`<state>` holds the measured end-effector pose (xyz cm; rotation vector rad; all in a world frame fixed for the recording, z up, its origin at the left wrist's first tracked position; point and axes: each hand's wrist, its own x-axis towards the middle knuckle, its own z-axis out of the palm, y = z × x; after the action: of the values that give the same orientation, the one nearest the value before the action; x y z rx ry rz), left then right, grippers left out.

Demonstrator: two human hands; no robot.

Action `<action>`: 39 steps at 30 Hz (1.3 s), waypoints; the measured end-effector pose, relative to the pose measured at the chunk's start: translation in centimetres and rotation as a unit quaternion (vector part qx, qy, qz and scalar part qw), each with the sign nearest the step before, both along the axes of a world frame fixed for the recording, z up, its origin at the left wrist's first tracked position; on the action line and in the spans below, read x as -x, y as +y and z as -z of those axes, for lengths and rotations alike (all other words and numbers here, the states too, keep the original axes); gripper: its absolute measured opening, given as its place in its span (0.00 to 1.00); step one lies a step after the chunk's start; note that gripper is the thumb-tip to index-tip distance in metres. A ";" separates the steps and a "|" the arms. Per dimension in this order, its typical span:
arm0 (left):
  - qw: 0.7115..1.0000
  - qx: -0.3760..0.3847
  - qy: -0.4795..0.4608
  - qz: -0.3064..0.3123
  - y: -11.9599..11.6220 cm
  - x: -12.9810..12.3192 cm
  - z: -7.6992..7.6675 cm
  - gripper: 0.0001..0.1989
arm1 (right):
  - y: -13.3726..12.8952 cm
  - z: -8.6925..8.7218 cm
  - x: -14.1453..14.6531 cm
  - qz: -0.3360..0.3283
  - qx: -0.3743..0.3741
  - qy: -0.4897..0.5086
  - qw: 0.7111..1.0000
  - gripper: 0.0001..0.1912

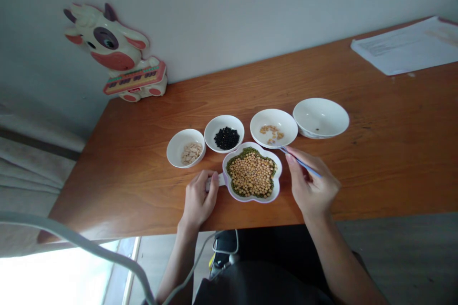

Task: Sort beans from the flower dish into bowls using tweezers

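My left hand [201, 196] is closed round the short handle of a flower-shaped dish [279, 189], which holds yellow beans [252, 174] over green ones. In my right hand [313, 183] is a slim bluish tool [306, 167], pinched between the fingers. Its tip reaches the near rim of a white bowl [291, 126] with a few yellow pieces [272, 133] inside. Left of that bowl, another [212, 126] contains black beans [226, 138]. The leftmost bowl [173, 145] has pale flat seeds [191, 152] in it.
A fourth white bowl [321, 116] at the right of the row has one small dark speck inside. A cow-shaped toy keyboard [134, 81] stands at the back left. Papers [408, 47] lie at the back right. A pale cable [89, 245] crosses the lower left.
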<state>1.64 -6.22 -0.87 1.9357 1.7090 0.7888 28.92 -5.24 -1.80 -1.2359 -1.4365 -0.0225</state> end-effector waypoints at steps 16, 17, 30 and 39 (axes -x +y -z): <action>1.000 0.006 -0.002 0.002 -0.1 0.0 -0.1 0.17 | 0.3 -0.2 0.6 -0.067 0.046 -0.089 0.993 0.12; 1.000 0.006 -0.002 0.002 -0.1 0.0 -0.1 0.17 | 0.3 -0.2 0.6 -0.070 0.045 -0.095 0.992 0.12; 1.000 0.007 0.001 -0.001 0.0 0.0 -0.1 0.17 | 0.5 -0.3 0.7 -0.095 0.069 -0.105 0.988 0.13; 1.000 0.006 -0.004 0.001 0.0 0.0 -0.1 0.17 | 0.3 -0.3 0.7 -0.092 0.057 -0.100 0.989 0.13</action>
<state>1.64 -6.24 -0.74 1.9240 1.7033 0.7834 28.17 -4.89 -1.47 -1.2150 -1.7437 0.0635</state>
